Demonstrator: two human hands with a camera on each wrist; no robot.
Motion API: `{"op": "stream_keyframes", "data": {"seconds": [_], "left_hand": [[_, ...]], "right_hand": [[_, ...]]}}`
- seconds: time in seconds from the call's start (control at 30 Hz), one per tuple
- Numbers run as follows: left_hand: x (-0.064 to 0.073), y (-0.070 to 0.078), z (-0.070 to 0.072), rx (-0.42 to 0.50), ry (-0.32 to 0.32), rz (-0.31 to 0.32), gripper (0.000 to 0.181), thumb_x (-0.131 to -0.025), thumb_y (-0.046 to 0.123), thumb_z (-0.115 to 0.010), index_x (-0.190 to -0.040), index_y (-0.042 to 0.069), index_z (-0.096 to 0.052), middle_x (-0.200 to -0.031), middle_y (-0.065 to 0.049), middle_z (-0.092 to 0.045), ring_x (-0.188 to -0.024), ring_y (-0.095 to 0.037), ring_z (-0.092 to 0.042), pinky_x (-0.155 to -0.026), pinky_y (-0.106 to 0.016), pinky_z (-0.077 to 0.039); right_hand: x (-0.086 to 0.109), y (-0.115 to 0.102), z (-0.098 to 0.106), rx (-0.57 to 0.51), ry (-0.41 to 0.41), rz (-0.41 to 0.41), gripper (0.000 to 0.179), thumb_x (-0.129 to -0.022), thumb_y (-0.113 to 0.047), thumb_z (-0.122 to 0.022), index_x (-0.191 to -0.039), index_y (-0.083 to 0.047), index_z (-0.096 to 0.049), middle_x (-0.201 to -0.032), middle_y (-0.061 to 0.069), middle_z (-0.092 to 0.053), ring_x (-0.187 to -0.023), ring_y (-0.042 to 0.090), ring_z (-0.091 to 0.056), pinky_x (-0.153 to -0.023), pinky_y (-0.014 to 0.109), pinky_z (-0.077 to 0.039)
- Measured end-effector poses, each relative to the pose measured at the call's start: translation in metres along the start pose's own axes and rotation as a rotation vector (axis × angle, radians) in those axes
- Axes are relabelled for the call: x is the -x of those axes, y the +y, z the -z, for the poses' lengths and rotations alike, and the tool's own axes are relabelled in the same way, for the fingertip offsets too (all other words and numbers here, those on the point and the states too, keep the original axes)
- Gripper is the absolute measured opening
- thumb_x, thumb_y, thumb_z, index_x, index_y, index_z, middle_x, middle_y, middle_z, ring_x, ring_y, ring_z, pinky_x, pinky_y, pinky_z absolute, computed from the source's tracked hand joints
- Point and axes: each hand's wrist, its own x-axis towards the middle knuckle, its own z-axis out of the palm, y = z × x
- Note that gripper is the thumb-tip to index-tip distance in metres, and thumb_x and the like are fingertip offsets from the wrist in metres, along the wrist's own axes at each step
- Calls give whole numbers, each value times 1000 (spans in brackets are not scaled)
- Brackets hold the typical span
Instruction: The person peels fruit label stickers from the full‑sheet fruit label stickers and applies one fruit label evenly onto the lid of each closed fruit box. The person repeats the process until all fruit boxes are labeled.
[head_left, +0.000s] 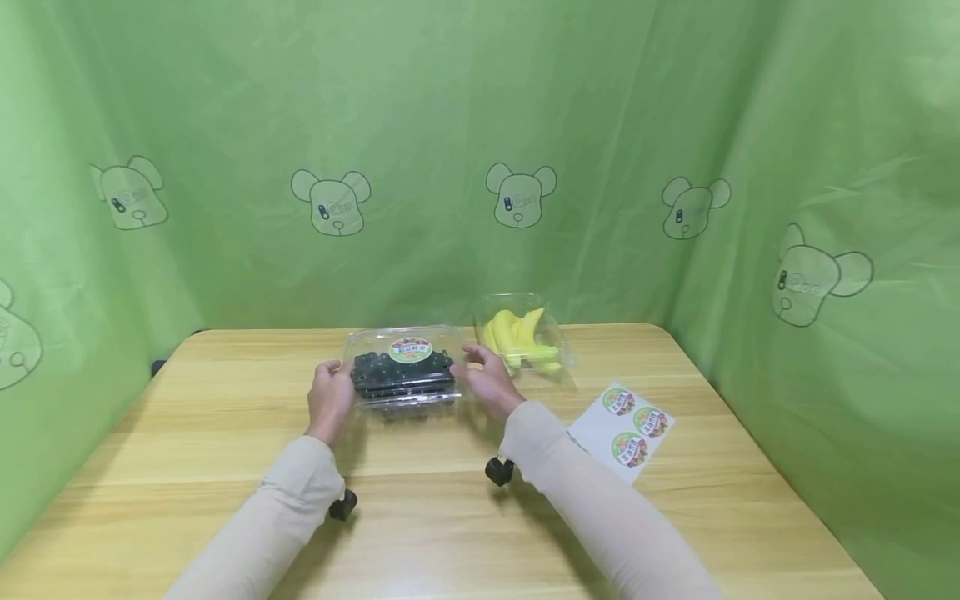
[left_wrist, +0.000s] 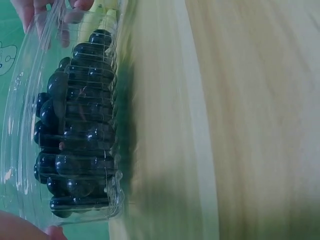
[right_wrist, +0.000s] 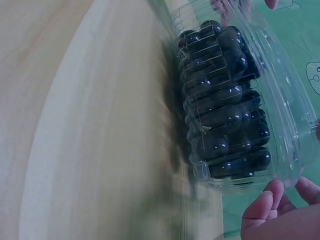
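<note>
A clear plastic clamshell box [head_left: 369, 340] of dark grapes [right_wrist: 220, 117] is held between both hands, its lid closed. On the lid sits an oval fruit label [head_left: 410, 350]. My left hand [head_left: 332, 402] grips the left end of the box, and my right hand [head_left: 491, 383] grips the right end. Fingertips [right_wrist: 274, 190] of the right hand pinch the rim in the right wrist view. The box looks slightly raised, with a shadow beneath it on the wooden table [head_left: 420, 517]. Most of the left hand is out of the left wrist view.
Behind and right of the grapes stands another clear box [head_left: 517, 302] with yellow bananas [head_left: 507, 335]. A white sheet [head_left: 600, 429] bearing three round fruit stickers [head_left: 630, 450] lies on the table at right, partly behind the right sleeve. Green curtains [head_left: 420, 100] enclose the table.
</note>
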Motion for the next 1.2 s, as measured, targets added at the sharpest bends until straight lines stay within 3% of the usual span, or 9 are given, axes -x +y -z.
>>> {"op": "stream_keyframes", "data": {"seconds": [0.23,0.47,0.77,1.03,1.2], "left_hand": [[-5,1,3,-3,28,18,58,-101,38,-40,-145,1,-33,-145,-23,-39,-132,-41,-36,-110,-54,-28],[-8,0,5,36,62,34,55,-101,40,-45,-139,0,-41,-140,-21,-46,-130,-40,-39,-109,-55,-28],[-12,-4,-1,109,144,-23,47,-103,27,-41,-140,-2,-37,-132,-22,-50,-109,-33,-50,-90,-42,-45],[-17,-10,0,165,169,-6,46,-103,23,-42,-142,0,-36,-135,-22,-49,-116,-35,-49,-95,-43,-43],[-17,-9,0,249,167,1,45,-102,22,-42,-141,0,-35,-139,-20,-45,-123,-34,-44,-105,-44,-38]], "right_hand": [[-6,3,1,-53,-13,-53,62,-87,-6,-68,-143,-5,-42,-137,20,-46,-114,35,-53,-94,43,-50],[-10,5,-5,-48,26,-45,57,-87,-4,-68,-139,-2,-45,-133,24,-48,-114,35,-54,-94,40,-51],[-15,8,-16,-70,92,-56,43,-89,-3,-66,-129,0,-50,-120,20,-55,-108,33,-56,-88,39,-54],[-14,5,-22,-39,136,-84,42,-91,-5,-65,-129,-1,-50,-119,17,-56,-105,29,-58,-85,35,-54],[-17,4,-24,-16,169,-100,41,-92,-9,-64,-131,-4,-50,-120,14,-55,-102,28,-58,-86,36,-53]]}}
